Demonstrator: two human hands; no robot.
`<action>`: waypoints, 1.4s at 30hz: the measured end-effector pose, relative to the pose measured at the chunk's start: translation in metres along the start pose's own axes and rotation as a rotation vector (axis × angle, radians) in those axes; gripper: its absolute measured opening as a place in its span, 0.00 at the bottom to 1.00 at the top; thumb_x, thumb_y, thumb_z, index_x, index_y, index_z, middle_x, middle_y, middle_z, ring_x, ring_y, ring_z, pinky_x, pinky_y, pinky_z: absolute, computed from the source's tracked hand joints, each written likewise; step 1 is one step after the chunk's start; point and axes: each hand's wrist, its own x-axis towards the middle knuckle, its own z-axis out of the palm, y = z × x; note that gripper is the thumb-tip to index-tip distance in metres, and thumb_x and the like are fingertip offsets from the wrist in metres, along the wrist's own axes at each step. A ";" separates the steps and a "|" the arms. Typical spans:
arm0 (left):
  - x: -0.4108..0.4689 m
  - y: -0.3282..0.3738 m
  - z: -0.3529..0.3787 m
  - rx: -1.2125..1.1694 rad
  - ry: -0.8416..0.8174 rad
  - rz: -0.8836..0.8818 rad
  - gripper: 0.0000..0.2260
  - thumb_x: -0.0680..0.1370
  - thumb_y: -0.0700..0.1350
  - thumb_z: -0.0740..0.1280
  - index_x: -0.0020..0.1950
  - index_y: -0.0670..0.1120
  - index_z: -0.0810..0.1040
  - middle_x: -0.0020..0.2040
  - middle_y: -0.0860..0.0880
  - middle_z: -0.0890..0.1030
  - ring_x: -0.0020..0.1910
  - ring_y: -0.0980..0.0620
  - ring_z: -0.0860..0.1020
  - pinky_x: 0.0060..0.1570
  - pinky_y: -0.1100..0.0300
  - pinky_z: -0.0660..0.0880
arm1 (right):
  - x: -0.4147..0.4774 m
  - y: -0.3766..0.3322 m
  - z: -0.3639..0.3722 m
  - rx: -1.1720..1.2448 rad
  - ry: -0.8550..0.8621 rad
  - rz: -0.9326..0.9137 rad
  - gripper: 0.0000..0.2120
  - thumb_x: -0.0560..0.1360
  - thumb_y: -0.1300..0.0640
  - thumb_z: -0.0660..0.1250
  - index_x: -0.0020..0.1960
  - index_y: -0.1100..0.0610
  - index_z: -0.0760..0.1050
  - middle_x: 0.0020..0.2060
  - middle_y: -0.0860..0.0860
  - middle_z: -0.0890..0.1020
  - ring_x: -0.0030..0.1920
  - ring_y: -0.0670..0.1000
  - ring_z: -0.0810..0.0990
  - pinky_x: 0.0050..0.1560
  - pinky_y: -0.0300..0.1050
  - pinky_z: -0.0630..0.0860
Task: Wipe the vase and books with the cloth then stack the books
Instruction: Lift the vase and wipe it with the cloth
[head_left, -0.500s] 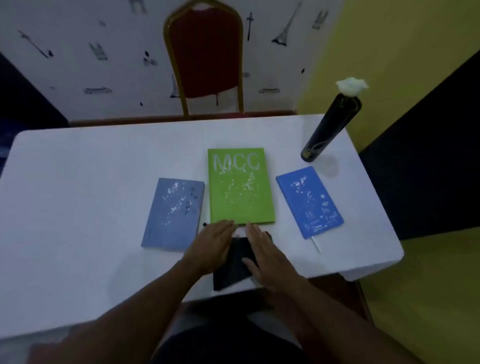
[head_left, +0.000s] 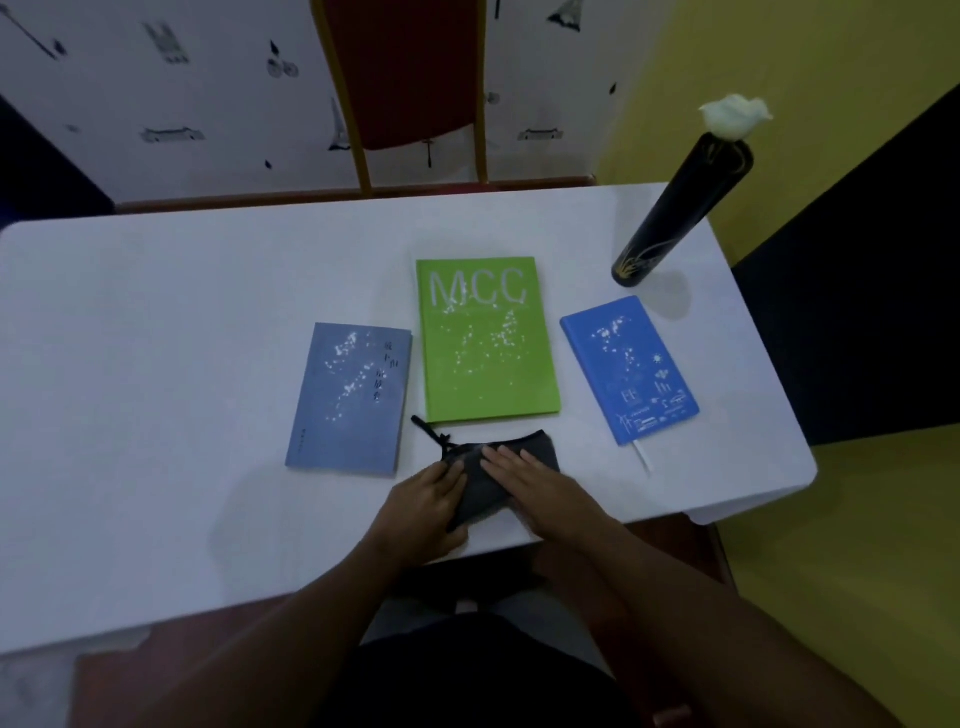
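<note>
Three books lie in a row on the white table (head_left: 156, 364): a grey-blue book (head_left: 348, 400) on the left, a green book (head_left: 485, 340) lettered MCC in the middle, a bright blue book (head_left: 631, 369) on the right. All carry white specks. A tall black vase (head_left: 675, 208) with a white flower (head_left: 735, 117) stands at the far right. A dark cloth (head_left: 483, 488) lies near the front edge below the green book. My left hand (head_left: 426, 512) grips its left edge. My right hand (head_left: 540, 491) lies flat on it, fingers spread.
A red chair (head_left: 410, 78) with a gold frame stands behind the table against a white patterned wall. A yellow wall and a dark panel lie to the right. The table's right edge runs close to the vase and the bright blue book.
Both hands have drawn back from the green book's lower edge and settled on the cloth, which now lies more spread out. The view has dipped lower. Books and vase have not moved.
</note>
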 end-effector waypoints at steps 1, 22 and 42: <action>0.003 0.000 -0.001 0.011 0.026 0.006 0.24 0.62 0.54 0.76 0.51 0.39 0.86 0.52 0.43 0.87 0.47 0.46 0.84 0.35 0.59 0.80 | 0.000 -0.001 -0.002 0.022 0.029 -0.003 0.39 0.74 0.64 0.72 0.80 0.57 0.58 0.80 0.54 0.65 0.78 0.54 0.67 0.77 0.53 0.66; 0.041 -0.047 -0.053 -0.382 0.133 -0.185 0.25 0.84 0.57 0.50 0.64 0.45 0.81 0.63 0.43 0.83 0.62 0.43 0.79 0.59 0.50 0.78 | 0.014 -0.034 -0.070 0.580 0.332 0.410 0.30 0.70 0.66 0.60 0.72 0.59 0.73 0.68 0.56 0.78 0.68 0.54 0.76 0.72 0.44 0.70; 0.359 0.025 -0.137 -0.462 0.236 -0.320 0.28 0.84 0.58 0.59 0.81 0.46 0.62 0.78 0.45 0.69 0.78 0.45 0.66 0.73 0.50 0.65 | 0.002 0.241 -0.205 0.590 0.615 0.588 0.19 0.79 0.70 0.61 0.68 0.58 0.75 0.61 0.55 0.82 0.61 0.54 0.80 0.57 0.35 0.73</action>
